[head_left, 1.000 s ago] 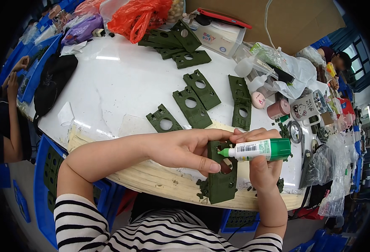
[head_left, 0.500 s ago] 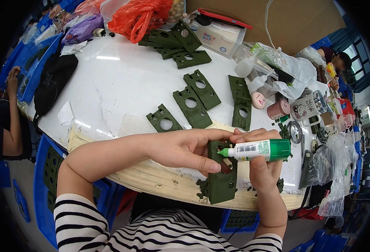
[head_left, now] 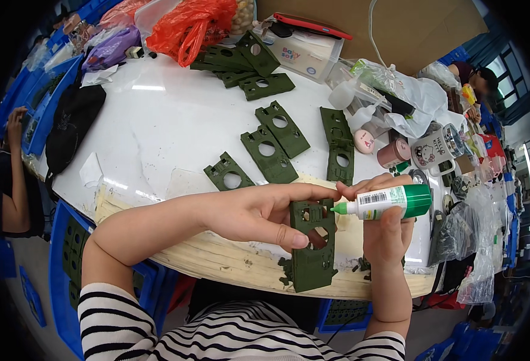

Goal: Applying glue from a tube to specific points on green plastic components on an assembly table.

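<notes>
My left hand (head_left: 259,216) grips a dark green plastic hull plate (head_left: 313,265) at its upper end, thumb on the near side and index finger across the top. The plate has a large round hole and is tilted up at the table's near edge. My right hand (head_left: 388,234) is closed around a white glue bottle (head_left: 378,203) with a green cap end, held sideways. Its green nozzle points left, at the plate's upper right corner; whether it touches cannot be made out. Similar green plates (head_left: 269,153) lie on the table beyond my hands.
Small green parts (head_left: 286,271) lie beside the held plate. More plates (head_left: 266,86) are piled near a red plastic bag (head_left: 192,30). At right stand a pink jar (head_left: 393,154) and a white mug (head_left: 431,153). A black cap (head_left: 75,126) lies left; blue crates (head_left: 66,289) sit below.
The glue bottle has moved right and slightly up, so its nozzle has gone from over the plate's upper middle to its right corner. My left hand still holds the plate.
</notes>
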### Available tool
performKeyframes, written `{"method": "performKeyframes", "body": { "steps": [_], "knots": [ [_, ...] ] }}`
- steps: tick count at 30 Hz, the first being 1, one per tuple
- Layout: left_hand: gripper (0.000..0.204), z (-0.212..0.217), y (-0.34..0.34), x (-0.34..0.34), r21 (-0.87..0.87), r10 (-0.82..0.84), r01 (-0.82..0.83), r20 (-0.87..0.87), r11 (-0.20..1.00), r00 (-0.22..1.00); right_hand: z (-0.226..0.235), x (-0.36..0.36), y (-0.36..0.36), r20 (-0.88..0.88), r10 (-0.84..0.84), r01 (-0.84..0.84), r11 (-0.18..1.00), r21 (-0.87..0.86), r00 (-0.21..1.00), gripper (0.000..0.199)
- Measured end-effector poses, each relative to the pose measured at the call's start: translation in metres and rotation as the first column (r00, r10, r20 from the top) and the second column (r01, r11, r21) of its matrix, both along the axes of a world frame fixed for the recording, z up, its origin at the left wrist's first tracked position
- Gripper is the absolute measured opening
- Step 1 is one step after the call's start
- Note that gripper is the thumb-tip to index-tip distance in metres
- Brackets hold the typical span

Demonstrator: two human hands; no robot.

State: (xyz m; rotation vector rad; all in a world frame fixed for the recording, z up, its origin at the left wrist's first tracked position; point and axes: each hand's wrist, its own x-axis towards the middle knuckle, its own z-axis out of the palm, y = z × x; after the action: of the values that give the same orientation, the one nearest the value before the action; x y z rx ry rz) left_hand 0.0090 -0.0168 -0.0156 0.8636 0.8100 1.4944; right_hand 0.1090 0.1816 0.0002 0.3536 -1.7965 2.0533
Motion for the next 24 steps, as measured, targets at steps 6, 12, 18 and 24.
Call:
{"method": "performKeyframes", "body": {
  "steps": [6,12,18,24],
  "knots": [
    [0.071,0.0025,-0.0007,0.0002,-0.024,0.016,-0.016,-0.008,1.0,1.0,0.0016,-0.0008,0.0007,0.009,-0.026,0.026,1.0,0.002,1.0,0.034],
    [0.07,0.0037,-0.0006,0.0004,-0.029,0.026,-0.026,-0.001,0.999,1.0,0.0006,-0.0003,0.0017,0.014,-0.022,0.022,1.0,0.006,1.0,0.034],
    [0.071,0.0027,-0.0014,0.0008,-0.024,0.027,-0.028,-0.008,0.999,1.0,0.0001,-0.0008,0.0,0.011,-0.018,0.018,1.0,-0.005,1.0,0.032],
    [0.071,0.0034,-0.0009,0.0003,-0.018,0.014,-0.014,-0.003,1.0,1.0,-0.0005,-0.0002,0.0018,0.014,-0.022,0.022,1.0,0.0,1.0,0.033]
  ]
}}
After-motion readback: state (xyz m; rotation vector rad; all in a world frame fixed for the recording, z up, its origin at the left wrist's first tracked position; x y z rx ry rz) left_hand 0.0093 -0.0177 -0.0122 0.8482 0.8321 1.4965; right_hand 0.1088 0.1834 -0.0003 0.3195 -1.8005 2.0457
